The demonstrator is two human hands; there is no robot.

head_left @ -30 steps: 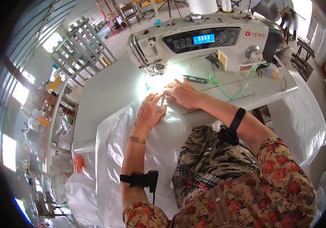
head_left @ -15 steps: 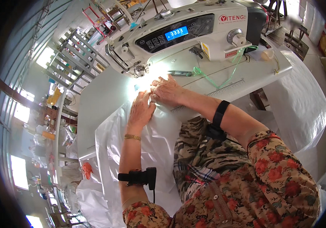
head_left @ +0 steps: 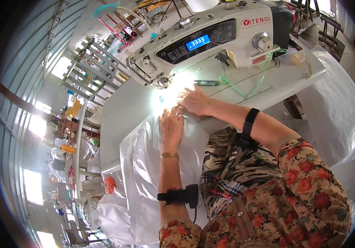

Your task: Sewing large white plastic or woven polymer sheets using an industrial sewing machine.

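White fabric (head_left: 144, 173) sits centre to lower left of frame: thin, slightly glossy, semi-translucent sheet w/ soft creases, draped over the near edge of the pale worktop (head_left: 119, 120) and hanging down in folds toward bottom left. Its top edge runs up under the glare near the needle area of the sewing machine (head_left: 210, 37), upper centre; machine is off-white w/ dark control panel and a lit blue display. Left hand (head_left: 171, 126) lies flat on the fabric, palm down, fingers together and stretched toward the needle, pressing the sheet to the worktop; gold bracelet at the wrist, black strapped device further down the forearm. Right hand (head_left: 194, 101) just above and right of it, touching it, fingers curled down over the fabric edge; whether it pinches the cloth or only presses, can't tell, glare washes it out. Black band on right forearm. Small snips (head_left: 205, 83) lie on the machine bed just right of the needle, beside a green cord (head_left: 243, 89). More white sheeting (head_left: 334, 111) hangs at frame right.
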